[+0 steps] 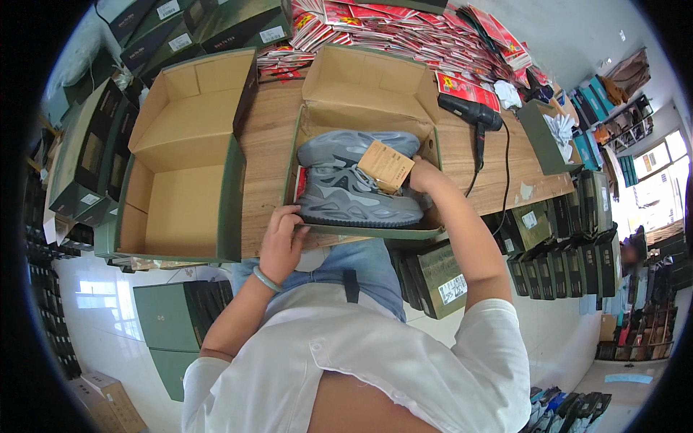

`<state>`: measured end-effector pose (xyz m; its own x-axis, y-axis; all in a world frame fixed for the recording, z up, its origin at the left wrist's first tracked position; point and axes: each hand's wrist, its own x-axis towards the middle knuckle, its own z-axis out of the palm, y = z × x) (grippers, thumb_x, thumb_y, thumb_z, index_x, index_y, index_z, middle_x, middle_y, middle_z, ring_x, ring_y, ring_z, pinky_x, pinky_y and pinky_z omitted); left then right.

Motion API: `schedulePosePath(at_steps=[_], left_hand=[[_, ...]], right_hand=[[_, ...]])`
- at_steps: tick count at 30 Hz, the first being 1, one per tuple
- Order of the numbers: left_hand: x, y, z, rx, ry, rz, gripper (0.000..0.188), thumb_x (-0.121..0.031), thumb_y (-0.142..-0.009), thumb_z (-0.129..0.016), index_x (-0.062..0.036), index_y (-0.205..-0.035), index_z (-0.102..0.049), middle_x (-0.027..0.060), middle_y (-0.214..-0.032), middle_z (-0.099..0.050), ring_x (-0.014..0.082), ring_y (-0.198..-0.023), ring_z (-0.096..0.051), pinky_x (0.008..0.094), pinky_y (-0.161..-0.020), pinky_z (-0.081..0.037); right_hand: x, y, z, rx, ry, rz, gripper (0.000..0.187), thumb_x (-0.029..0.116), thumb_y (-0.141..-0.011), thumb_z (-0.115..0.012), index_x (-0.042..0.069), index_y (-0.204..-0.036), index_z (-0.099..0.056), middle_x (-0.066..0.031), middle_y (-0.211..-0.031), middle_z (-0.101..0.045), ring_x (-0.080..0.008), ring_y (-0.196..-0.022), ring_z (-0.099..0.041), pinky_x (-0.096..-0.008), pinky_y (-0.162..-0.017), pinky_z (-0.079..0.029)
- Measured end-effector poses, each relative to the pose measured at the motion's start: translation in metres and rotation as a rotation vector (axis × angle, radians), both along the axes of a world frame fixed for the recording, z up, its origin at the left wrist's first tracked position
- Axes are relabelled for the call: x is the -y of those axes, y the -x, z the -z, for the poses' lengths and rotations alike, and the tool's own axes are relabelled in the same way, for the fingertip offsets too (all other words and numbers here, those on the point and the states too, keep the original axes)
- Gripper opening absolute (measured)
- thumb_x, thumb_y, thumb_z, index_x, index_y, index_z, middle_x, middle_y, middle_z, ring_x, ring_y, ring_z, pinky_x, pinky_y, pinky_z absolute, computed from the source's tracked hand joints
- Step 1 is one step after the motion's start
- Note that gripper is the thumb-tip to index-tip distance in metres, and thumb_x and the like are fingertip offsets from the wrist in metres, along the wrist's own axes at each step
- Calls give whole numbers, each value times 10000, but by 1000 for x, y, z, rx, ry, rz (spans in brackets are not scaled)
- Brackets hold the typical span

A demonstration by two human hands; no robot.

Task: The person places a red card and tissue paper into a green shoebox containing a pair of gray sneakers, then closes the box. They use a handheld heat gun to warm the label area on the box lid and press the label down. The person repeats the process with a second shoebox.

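In the open green shoe box (339, 231) before you the grey shoes (354, 189) already lie with a tan card tag (387, 166) on top, your right hand (422, 177) reaching inside, grip hidden, your left hand (280, 242) curled on its still unclosed rim, a second empty box (184, 155) leftward.

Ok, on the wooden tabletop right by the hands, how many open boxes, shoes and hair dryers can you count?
Open cardboard boxes: 2, one empty, one holding shoes.
Grey shoes: 2, a front one and one behind it.
Black hair dryers: 1.
Total: 5.
The left hand is at the box's front edge; the right hand is inside the box.
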<state>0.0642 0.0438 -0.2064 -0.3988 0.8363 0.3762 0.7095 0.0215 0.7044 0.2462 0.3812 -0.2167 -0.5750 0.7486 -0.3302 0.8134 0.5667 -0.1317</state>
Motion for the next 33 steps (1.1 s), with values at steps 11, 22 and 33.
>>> schedulePosePath(at_steps=[11, 22, 33], left_hand=[[-15, -1, 5, -31, -29, -19, 241, -48, -848, -703, -20, -1012, -529, 194, -1274, -529, 428, -1064, -574, 447, -861, -500], [-55, -14, -5, -112, 36, 119, 394, -139, -893, -669, -5, -1222, -499, 188, -1399, -457, 415, -1179, -539, 451, -920, -502], [155, 84, -83, -651, 84, -511, 392, -314, -790, -770, -67, -1079, -674, 143, -1050, -663, 367, -1021, -582, 518, -985, -379]], right_hand=[[-47, 0, -178, -669, -643, 60, 285, 236, -844, -688, -7, -992, -687, -267, -951, -684, -423, -908, -667, -507, -818, -516], [-3, -16, -447, -2006, -1049, -107, 233, 175, -980, -572, -57, -993, -587, -128, -930, -659, -216, -817, -664, -330, -743, -560], [83, 14, -418, -1937, -564, -346, 202, 133, -1022, -504, 20, -1164, -593, -31, -968, -645, -85, -830, -622, -236, -706, -517]])
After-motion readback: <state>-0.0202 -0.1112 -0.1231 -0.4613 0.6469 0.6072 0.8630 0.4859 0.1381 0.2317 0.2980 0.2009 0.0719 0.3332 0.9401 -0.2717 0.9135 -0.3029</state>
